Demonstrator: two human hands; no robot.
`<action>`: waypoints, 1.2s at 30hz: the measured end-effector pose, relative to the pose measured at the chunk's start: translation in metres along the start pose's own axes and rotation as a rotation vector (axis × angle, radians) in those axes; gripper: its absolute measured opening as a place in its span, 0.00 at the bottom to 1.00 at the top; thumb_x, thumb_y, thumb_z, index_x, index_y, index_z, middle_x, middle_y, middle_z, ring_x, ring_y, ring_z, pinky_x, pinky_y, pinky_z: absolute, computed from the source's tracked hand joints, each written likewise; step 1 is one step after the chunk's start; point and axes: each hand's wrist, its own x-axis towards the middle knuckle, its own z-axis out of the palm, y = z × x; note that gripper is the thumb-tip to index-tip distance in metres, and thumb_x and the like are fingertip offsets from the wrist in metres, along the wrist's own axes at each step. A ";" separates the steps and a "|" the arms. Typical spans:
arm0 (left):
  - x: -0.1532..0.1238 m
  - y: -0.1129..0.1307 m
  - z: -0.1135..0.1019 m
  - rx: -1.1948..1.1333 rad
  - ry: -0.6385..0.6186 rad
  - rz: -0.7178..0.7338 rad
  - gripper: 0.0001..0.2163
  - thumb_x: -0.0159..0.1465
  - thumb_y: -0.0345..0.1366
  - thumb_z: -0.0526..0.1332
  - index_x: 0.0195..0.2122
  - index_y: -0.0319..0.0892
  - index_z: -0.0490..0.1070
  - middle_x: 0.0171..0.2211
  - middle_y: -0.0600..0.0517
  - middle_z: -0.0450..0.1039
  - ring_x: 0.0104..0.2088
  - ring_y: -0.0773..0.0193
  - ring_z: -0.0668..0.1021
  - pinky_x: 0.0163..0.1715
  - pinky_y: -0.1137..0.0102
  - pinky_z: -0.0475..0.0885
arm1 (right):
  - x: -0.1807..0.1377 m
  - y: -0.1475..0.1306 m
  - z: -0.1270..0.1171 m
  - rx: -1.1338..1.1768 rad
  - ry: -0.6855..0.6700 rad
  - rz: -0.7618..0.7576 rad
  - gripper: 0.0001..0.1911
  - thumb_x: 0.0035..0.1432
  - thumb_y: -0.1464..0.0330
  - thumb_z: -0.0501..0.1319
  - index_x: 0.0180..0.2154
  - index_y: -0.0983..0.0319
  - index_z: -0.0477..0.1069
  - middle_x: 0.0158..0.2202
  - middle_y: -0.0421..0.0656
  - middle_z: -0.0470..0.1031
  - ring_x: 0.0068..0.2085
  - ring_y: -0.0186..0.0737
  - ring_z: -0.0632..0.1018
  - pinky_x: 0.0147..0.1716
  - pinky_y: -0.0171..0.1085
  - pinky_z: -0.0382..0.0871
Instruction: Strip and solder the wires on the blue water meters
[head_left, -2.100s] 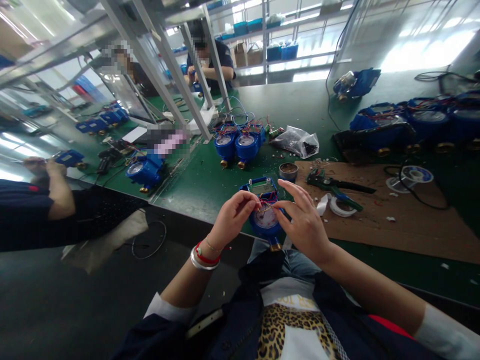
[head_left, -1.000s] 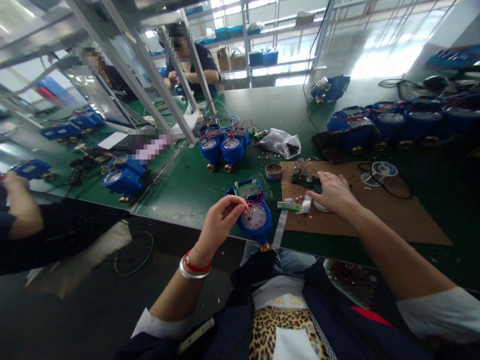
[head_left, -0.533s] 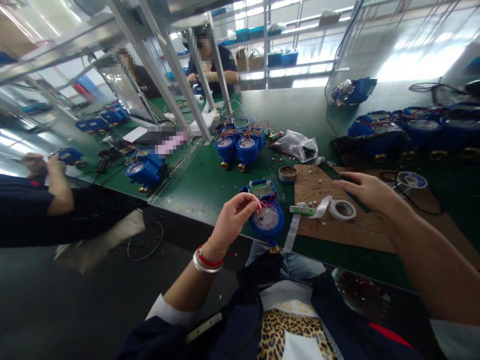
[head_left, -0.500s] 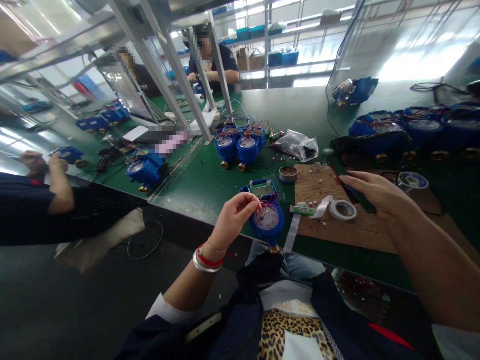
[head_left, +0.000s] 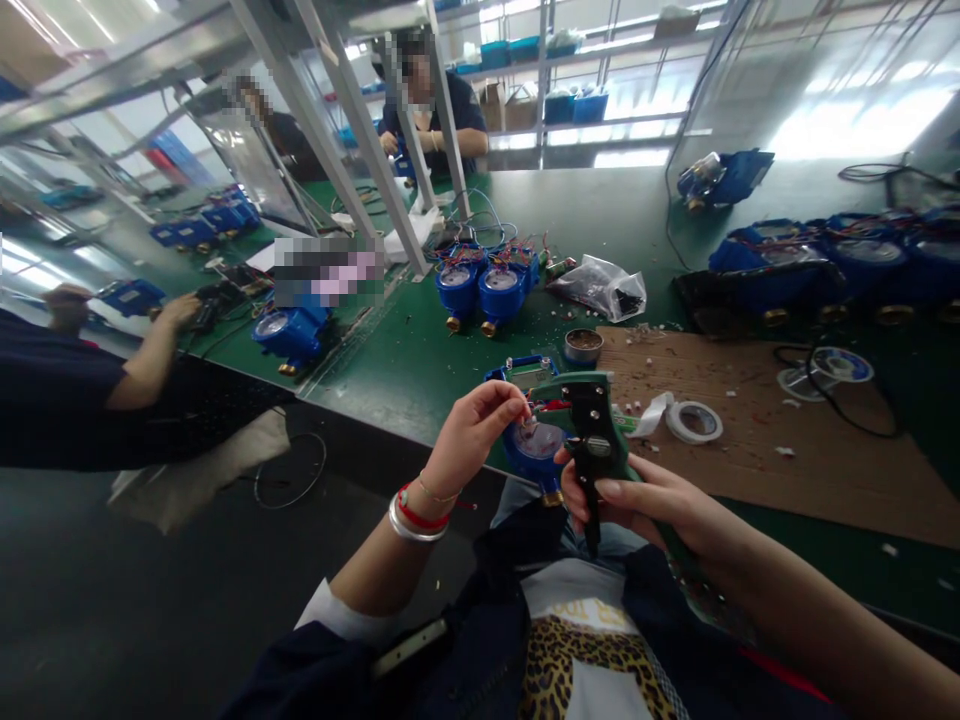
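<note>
Thin wires (head_left: 527, 411) are pinched between the thumb and fingertips of my left hand (head_left: 487, 425). They lead to a blue water meter (head_left: 534, 450) with a round clear dial and a brass fitting, at the table's near edge. My right hand (head_left: 645, 495) is closed around a green and black wire stripper (head_left: 598, 430). Its head is raised over the right side of the meter, with the jaws close to the wires. Whether the jaws touch a wire I cannot tell. The tool hides part of the meter and of a green-labelled item (head_left: 626, 423).
Cardboard (head_left: 735, 450) bears a roll of white tape (head_left: 694, 421) and a solder spool (head_left: 844, 364). A small round tin (head_left: 583, 345) and a clear plastic bag (head_left: 600, 288) lie beyond. More blue meters (head_left: 501, 290) stand behind and to the right. Co-workers sit left and opposite.
My right hand has brought the wire stripper from the cardboard leftward to the meter. My left hand still pinches the wires. The left co-worker's hand has reached forward on the table.
</note>
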 end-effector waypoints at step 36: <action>-0.002 -0.007 -0.003 -0.009 -0.009 0.025 0.08 0.63 0.39 0.61 0.34 0.39 0.70 0.32 0.51 0.71 0.33 0.68 0.72 0.37 0.73 0.68 | 0.003 0.007 -0.002 0.149 0.043 -0.105 0.13 0.57 0.68 0.60 0.45 0.65 0.68 0.33 0.44 0.66 0.36 0.38 0.68 0.40 0.41 0.63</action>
